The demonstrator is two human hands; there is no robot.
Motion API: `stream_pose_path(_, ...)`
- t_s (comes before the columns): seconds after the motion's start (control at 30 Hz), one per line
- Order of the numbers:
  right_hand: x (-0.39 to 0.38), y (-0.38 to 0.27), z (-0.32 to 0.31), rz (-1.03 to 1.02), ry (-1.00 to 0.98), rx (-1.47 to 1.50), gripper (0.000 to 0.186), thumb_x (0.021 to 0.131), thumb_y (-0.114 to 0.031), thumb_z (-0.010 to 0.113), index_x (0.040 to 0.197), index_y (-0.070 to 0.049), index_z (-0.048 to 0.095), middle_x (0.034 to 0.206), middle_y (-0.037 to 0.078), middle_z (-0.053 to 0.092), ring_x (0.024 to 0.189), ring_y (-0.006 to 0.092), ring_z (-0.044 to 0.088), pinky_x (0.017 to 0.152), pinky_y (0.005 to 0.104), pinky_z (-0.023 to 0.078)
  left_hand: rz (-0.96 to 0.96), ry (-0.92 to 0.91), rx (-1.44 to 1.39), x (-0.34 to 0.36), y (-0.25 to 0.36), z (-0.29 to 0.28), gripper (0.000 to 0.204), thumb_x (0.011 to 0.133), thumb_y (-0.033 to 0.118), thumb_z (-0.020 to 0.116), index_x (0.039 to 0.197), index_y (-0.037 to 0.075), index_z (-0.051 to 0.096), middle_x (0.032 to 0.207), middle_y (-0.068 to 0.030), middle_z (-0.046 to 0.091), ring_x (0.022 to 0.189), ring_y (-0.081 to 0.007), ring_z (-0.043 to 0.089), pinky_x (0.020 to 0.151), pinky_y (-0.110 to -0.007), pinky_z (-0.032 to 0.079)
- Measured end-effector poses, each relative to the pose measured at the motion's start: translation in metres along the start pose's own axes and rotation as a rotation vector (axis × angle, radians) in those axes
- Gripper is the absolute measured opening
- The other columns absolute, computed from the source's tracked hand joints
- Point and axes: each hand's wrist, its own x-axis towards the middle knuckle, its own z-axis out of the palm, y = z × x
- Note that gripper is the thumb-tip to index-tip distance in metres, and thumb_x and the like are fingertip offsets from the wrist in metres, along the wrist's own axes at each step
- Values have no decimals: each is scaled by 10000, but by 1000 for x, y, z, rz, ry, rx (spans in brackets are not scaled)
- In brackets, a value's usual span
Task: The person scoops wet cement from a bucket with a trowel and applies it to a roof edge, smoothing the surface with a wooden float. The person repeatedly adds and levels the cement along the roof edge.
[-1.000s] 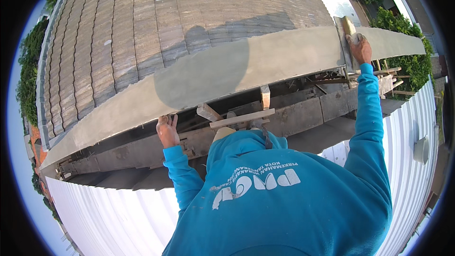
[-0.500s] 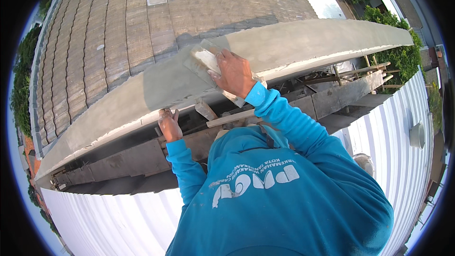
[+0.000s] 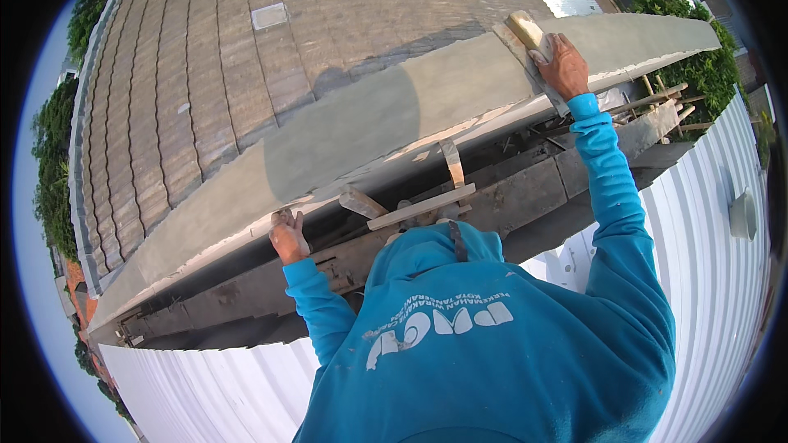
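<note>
My right hand (image 3: 565, 67) grips the wooden handle of a plastering float (image 3: 519, 53). The float's long blade lies flat across the top of a curved, cement-coated ledge (image 3: 468, 74), reaching over its near edge. A darker grey, wet-looking patch (image 3: 345, 135) spreads over the middle of the ledge. My left hand (image 3: 289, 238) holds the near edge of the ledge at the left end of that patch, its fingers bent over the rim and partly hidden. Both sleeves are blue.
Beyond the ledge slopes a tiled roof (image 3: 222, 57). Below its near edge are boards (image 3: 525, 197), a wooden strip (image 3: 421, 207) and bamboo poles (image 3: 648, 101). Corrugated white roofing (image 3: 698, 221) lies to the right. Green foliage (image 3: 722, 74) stands past the right end.
My right hand has slid the float right along the ledge, from the dark patch to the lighter stretch, uncovering the patch. My left hand stays at the near edge.
</note>
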Motion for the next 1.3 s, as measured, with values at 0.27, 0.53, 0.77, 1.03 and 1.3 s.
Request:
stream_pose_path(0.27,87,320,12,386,-142,-387,735,886,-608,555,1308,-6,575,1282,249,597,1207,399,562,1026,466,448,6,-210,-142,7,0,-24,367,984,80,483,1317,-62,425,1137,-109,578,1267,-296,504,1125,-569,370)
stream_pose_path(0.53,52,161,28,140,-172,-231,806,896,-650,549,1291,52,582,1254,297,602,1156,440,588,988,465,467,29,-168,0,-25,19,2,76,956,82,531,902,128,505,870,43,456,983,-96,510,1120,-507,374)
stream_pose_path(0.77,-24,-151,24,-293,-18,-10,630,872,-472,679,1165,84,636,1124,290,656,1008,439,652,858,456,533,-6,-156,-202,-44,18,9,555,920,41,494,1456,-23,365,1475,-60,417,1474,-219,266,1174,-473,283)
stream_pose_path(1.03,-116,-476,11,-716,-302,417,462,835,-360,727,1054,40,648,1019,247,639,909,412,657,778,477,532,28,-278,-56,-39,-8,-2,535,956,58,456,1482,10,368,1463,-51,450,1239,-142,462,1081,-321,366)
stream_pose_path(1.3,-167,-644,25,-1036,-422,546,454,826,-321,719,1100,29,624,1050,174,601,986,357,635,802,482,521,443,-145,31,-32,-38,11,364,945,28,458,1303,-18,506,1123,-142,645,1018,-233,595,879,-354,478)
